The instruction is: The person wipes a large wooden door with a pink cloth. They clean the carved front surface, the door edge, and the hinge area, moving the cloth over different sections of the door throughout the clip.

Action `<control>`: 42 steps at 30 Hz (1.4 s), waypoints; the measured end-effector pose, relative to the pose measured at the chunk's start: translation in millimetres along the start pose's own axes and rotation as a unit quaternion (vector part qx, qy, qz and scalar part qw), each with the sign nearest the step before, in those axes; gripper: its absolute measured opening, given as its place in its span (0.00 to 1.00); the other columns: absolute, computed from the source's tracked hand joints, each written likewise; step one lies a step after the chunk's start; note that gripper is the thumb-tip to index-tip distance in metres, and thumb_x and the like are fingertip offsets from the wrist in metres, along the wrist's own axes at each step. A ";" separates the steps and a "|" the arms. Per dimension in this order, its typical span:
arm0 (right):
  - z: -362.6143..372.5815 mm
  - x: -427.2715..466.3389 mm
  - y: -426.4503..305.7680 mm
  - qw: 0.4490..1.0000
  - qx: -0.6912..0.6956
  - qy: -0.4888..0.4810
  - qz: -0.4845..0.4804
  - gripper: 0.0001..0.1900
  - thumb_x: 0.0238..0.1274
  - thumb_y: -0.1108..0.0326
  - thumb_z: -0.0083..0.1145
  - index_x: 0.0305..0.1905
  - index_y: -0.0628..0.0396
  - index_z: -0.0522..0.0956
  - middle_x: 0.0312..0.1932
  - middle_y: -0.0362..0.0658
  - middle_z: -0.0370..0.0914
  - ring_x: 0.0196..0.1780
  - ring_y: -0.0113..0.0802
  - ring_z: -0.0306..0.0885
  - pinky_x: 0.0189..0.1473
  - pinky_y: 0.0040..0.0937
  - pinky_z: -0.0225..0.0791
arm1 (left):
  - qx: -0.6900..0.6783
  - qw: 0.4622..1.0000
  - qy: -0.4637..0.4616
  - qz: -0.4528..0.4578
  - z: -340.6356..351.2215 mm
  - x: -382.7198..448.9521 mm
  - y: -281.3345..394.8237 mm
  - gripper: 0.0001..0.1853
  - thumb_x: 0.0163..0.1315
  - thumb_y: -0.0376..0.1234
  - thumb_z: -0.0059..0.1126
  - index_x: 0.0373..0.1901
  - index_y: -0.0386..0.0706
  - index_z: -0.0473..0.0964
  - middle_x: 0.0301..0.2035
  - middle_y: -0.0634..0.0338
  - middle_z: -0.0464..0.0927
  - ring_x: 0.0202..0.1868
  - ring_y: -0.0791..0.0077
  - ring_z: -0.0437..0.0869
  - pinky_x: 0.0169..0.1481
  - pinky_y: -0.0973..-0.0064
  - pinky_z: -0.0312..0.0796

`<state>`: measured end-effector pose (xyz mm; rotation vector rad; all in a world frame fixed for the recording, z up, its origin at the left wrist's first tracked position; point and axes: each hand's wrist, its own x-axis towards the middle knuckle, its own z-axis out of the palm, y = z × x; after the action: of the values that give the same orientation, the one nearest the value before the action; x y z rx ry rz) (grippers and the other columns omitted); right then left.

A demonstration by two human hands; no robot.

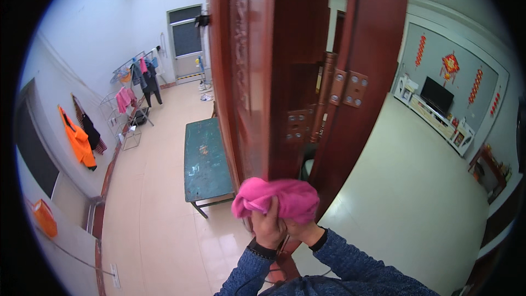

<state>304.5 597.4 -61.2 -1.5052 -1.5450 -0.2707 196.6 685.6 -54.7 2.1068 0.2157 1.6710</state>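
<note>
A crumpled pink cloth (289, 197) is bunched up in both my hands, in front of the edge of an open reddish-brown wooden door (254, 90). My left hand (269, 226) grips the cloth's lower left part, its thumb laid over the fabric. Close beside it, my right hand (302, 230) holds the cloth from below, its fingers mostly hidden by the fabric. Whether the cloth touches the door edge, I cannot tell. Above the hands, a copper-coloured metal hinge (347, 88) joins the door side to the wooden door frame (370, 49).
Left of the door stands a worn green table (205, 160). Beyond it are a drying rack (135, 65) with clothes and an orange jacket (78, 137) on the wall. In the room to the right, a television (436, 94) stands on a white cabinet (431, 117).
</note>
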 end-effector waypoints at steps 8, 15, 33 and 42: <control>17.8 -13.6 -10.0 0.998 -0.060 -0.013 0.007 0.30 0.77 0.63 0.58 0.80 0.51 0.69 0.78 0.53 0.70 0.80 0.55 0.67 0.82 0.51 0.57 | -0.004 0.998 -0.048 -0.037 -18.2 -7.5 9.4 0.32 0.59 0.21 0.65 0.68 0.40 0.81 0.60 0.36 0.79 0.59 0.36 0.84 0.64 0.52 0.78; -14.6 47.9 -17.6 0.998 -0.050 0.024 0.033 0.34 0.79 0.61 0.54 0.84 0.54 0.62 0.82 0.57 0.63 0.85 0.58 0.59 0.86 0.54 0.48 | -0.030 0.999 0.008 0.038 -19.2 78.9 25.1 0.34 0.55 0.17 0.61 0.67 0.39 0.82 0.56 0.38 0.80 0.57 0.38 0.85 0.63 0.54 0.77; -83.6 4.2 -27.7 0.995 0.012 0.100 -0.021 0.16 0.74 0.68 0.57 0.63 0.52 0.80 0.62 0.51 0.82 0.63 0.49 0.82 0.66 0.46 0.73 | 0.041 0.995 -0.020 0.091 17.1 1.4 40.3 0.33 0.68 0.36 0.67 0.74 0.37 0.75 0.71 0.33 0.71 0.73 0.33 0.71 0.79 0.44 0.61; -76.4 -67.9 33.8 0.959 0.214 0.141 0.120 0.17 0.80 0.64 0.54 0.65 0.57 0.80 0.67 0.50 0.81 0.70 0.42 0.77 0.77 0.38 0.64 | -0.121 0.957 -0.121 -0.233 99.9 -67.1 7.3 0.42 0.75 0.52 0.52 0.75 0.23 0.63 0.68 0.15 0.65 0.72 0.17 0.64 0.79 0.33 0.54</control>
<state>355.9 505.5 -83.2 -1.2312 -1.0946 -0.0033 273.6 629.2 -128.3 1.8700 0.3770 1.0982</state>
